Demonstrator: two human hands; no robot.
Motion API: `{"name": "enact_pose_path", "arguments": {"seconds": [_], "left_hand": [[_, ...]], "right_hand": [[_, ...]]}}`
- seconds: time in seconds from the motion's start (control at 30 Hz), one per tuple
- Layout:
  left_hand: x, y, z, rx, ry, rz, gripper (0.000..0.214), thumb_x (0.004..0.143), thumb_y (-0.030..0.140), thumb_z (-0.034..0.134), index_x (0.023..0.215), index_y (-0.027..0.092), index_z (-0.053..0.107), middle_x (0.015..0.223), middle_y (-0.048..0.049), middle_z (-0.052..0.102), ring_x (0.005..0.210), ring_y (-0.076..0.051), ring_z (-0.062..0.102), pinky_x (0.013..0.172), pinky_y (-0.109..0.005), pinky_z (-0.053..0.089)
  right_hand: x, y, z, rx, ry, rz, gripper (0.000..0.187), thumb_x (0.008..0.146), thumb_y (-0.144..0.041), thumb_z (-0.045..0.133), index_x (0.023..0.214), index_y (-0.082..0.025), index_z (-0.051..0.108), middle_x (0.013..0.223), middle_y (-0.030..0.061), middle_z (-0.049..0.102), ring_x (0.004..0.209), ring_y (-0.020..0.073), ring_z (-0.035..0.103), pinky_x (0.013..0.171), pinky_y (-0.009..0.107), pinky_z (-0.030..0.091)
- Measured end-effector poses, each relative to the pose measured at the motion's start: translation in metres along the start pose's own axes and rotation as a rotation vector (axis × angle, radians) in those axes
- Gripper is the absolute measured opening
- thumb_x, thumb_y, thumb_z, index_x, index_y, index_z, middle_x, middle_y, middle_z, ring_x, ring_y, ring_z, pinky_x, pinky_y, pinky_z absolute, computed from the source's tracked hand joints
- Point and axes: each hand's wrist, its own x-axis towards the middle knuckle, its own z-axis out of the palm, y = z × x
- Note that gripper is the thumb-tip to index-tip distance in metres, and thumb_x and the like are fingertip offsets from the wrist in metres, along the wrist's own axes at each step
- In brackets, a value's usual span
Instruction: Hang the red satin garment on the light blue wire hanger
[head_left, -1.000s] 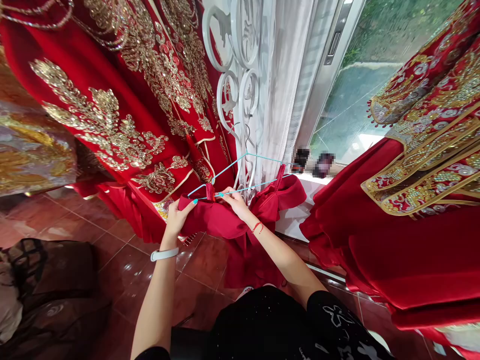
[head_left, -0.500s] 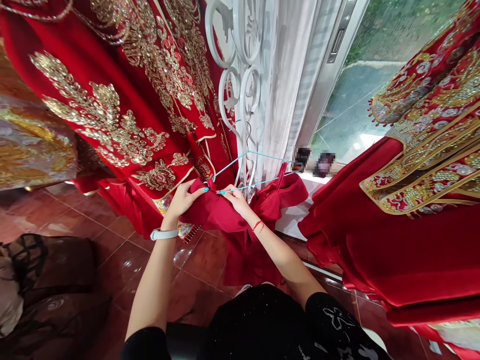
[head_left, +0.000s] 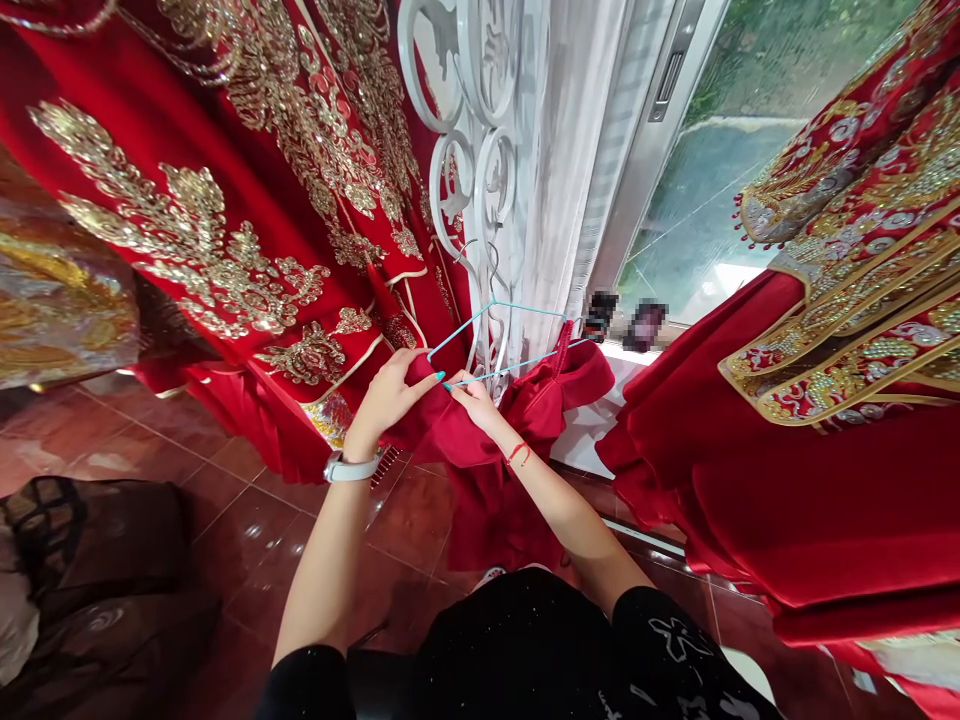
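Observation:
A dark red strapped garment [head_left: 480, 445] hangs from a thin light-blue wire hanger [head_left: 517, 366] in front of me. My left hand [head_left: 394, 395] is closed on the garment's left end, by the hanger's left corner. Close beside it, my right hand [head_left: 474, 402] pinches the garment's upper edge together with the hanger's lower wire, its thumb nail near the left thumb. On the right, a braided red strap [head_left: 565, 345] loops over the hanger. The strap at the left end is hidden behind my left hand.
White scrolled metalwork [head_left: 480, 170] rises behind the hanger, beside a white curtain [head_left: 562, 170] and a glass door [head_left: 697, 200]. Gold-embroidered red gowns [head_left: 217, 250] hang at left, and another embroidered red outfit [head_left: 795, 480] at right. Dark bags [head_left: 112, 590] lie on the tiled floor [head_left: 262, 530].
My left hand has moved right and turned over the garment's left end, covering the strap that showed there. My right hand stays nearly in place.

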Motion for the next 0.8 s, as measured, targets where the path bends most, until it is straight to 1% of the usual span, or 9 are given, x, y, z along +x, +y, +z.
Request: {"name": "enact_pose_path", "arguments": {"seconds": [0.17, 0.3, 0.4, 0.47, 0.57, 0.67, 0.7, 0.73, 0.8], "left_hand": [[-0.001, 0.003, 0.009, 0.037, 0.089, -0.046, 0.047, 0.088, 0.049, 0.063, 0.125, 0.019, 0.066, 0.131, -0.0124, 0.069, 0.116, -0.031, 0.065, 0.104, -0.043, 0.047], [0.000, 0.004, 0.011, 0.042, 0.145, -0.096, 0.040, 0.087, 0.049, 0.064, 0.115, 0.021, 0.070, 0.116, -0.0092, 0.075, 0.108, -0.030, 0.067, 0.099, -0.040, 0.048], [0.002, 0.004, 0.011, 0.051, 0.148, -0.121, 0.038, 0.087, 0.050, 0.063, 0.109, 0.021, 0.071, 0.104, -0.0072, 0.076, 0.093, -0.028, 0.069, 0.094, -0.038, 0.049], [0.003, 0.001, 0.010, 0.058, 0.137, -0.111, 0.039, 0.087, 0.051, 0.063, 0.110, 0.020, 0.071, 0.106, -0.0080, 0.076, 0.090, -0.028, 0.068, 0.095, -0.040, 0.049], [0.004, -0.005, 0.008, 0.070, 0.119, -0.036, 0.045, 0.087, 0.052, 0.062, 0.117, 0.019, 0.069, 0.121, -0.0116, 0.073, 0.107, -0.032, 0.066, 0.103, -0.043, 0.045], [0.004, -0.009, 0.008, 0.072, 0.091, 0.056, 0.050, 0.090, 0.052, 0.058, 0.130, 0.021, 0.063, 0.135, -0.0115, 0.066, 0.125, -0.032, 0.059, 0.110, -0.046, 0.040], [0.004, -0.010, 0.009, 0.074, 0.085, 0.074, 0.050, 0.091, 0.051, 0.057, 0.132, 0.022, 0.062, 0.137, -0.0107, 0.065, 0.127, -0.032, 0.058, 0.111, -0.046, 0.039], [0.003, -0.010, 0.009, 0.080, 0.085, 0.083, 0.049, 0.092, 0.050, 0.056, 0.133, 0.024, 0.061, 0.138, -0.0100, 0.064, 0.127, -0.031, 0.057, 0.112, -0.047, 0.038], [0.003, -0.011, 0.012, 0.103, 0.098, 0.075, 0.044, 0.094, 0.049, 0.054, 0.130, 0.025, 0.062, 0.136, -0.0093, 0.065, 0.125, -0.031, 0.057, 0.112, -0.048, 0.037]], "right_hand": [[0.003, -0.003, -0.001, -0.045, 0.032, -0.010, 0.025, 0.084, -0.046, 0.068, 0.079, -0.024, 0.057, 0.074, -0.0034, 0.057, 0.073, 0.0150, 0.052, 0.073, 0.028, 0.045], [0.000, -0.013, -0.007, -0.106, 0.032, -0.015, 0.015, 0.084, -0.038, 0.068, 0.084, -0.023, 0.065, 0.087, 0.0003, 0.066, 0.086, 0.0173, 0.061, 0.087, 0.032, 0.048], [-0.016, -0.030, -0.024, -0.209, 0.022, -0.010, 0.010, 0.082, -0.032, 0.067, 0.086, -0.023, 0.070, 0.094, 0.0032, 0.071, 0.093, 0.0196, 0.064, 0.090, 0.035, 0.050], [-0.033, -0.048, -0.043, -0.293, 0.050, -0.053, 0.011, 0.082, -0.029, 0.065, 0.089, -0.023, 0.071, 0.099, 0.0044, 0.073, 0.094, 0.0206, 0.065, 0.088, 0.035, 0.051], [-0.055, -0.078, -0.085, -0.390, 0.341, -0.179, 0.016, 0.082, -0.030, 0.061, 0.094, -0.022, 0.069, 0.099, 0.0055, 0.072, 0.087, 0.0198, 0.066, 0.080, 0.034, 0.053], [-0.067, -0.101, -0.132, -0.477, 0.838, -0.292, 0.015, 0.081, -0.032, 0.059, 0.090, -0.021, 0.063, 0.086, 0.0037, 0.067, 0.076, 0.0178, 0.062, 0.071, 0.032, 0.053], [-0.068, -0.105, -0.145, -0.505, 0.950, -0.300, 0.016, 0.079, -0.033, 0.059, 0.089, -0.021, 0.062, 0.083, 0.0032, 0.066, 0.074, 0.0176, 0.061, 0.069, 0.032, 0.052], [-0.069, -0.108, -0.155, -0.526, 0.987, -0.290, 0.016, 0.078, -0.033, 0.060, 0.088, -0.020, 0.061, 0.081, 0.0029, 0.065, 0.073, 0.0176, 0.060, 0.068, 0.032, 0.052], [-0.069, -0.109, -0.167, -0.567, 0.955, -0.274, 0.017, 0.077, -0.033, 0.060, 0.087, -0.020, 0.062, 0.081, 0.0037, 0.066, 0.074, 0.0182, 0.061, 0.068, 0.033, 0.053]]}}
